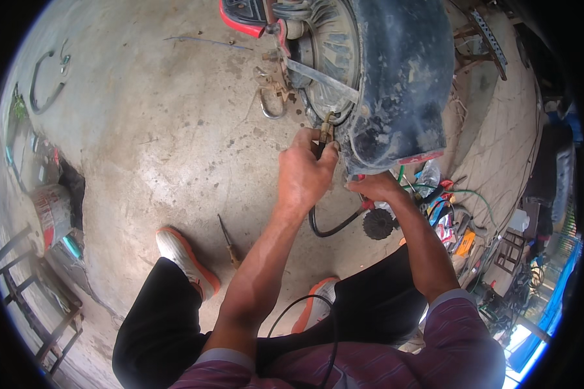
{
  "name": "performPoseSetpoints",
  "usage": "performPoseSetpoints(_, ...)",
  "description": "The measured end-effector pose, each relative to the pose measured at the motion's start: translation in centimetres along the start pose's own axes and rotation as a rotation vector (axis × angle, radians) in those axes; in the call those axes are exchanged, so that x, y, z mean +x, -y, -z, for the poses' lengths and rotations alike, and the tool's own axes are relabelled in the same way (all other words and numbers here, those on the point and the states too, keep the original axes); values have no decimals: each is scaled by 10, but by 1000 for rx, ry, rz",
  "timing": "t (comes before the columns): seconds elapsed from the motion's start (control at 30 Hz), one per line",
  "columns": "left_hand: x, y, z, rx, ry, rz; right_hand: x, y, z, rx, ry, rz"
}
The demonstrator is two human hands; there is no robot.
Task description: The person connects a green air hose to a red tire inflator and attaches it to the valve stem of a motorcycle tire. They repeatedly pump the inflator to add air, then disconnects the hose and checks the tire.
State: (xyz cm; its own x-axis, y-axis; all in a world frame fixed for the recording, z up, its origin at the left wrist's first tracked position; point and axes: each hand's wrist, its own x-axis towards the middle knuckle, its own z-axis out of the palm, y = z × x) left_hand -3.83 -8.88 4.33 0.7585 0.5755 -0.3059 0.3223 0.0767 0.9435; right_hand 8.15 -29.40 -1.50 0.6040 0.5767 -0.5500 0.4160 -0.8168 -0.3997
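Observation:
A dusty black tyre (405,71) with a finned metal hub (331,48) stands in front of me. My left hand (305,170) is closed on a brass hose fitting (325,131) at the lower rim, by the tyre's side. Out from under that hand a black hose (334,231) curves down and right towards a red part (368,204). Beside the lower end of the tyre, my right hand (377,187) has its fingers curled. A bit of red shows at its fingertips, but what it grips is mostly hidden.
A screwdriver (228,243) lies on the concrete floor between my shoes. A round black ribbed piece (379,224) sits below my right hand. Tools and packets (457,227) clutter the right side. A white bucket (50,217) and metal frame (29,285) are at left.

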Motion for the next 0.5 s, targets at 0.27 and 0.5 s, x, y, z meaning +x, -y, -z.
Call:
performPoseSetpoints(0.27,11,23,-2,-299,87,62,-2,22,15,116,92,-21)
performPoseSetpoints(0.5,21,20,14,-900,396,575,-3,21,1,50,40,-80)
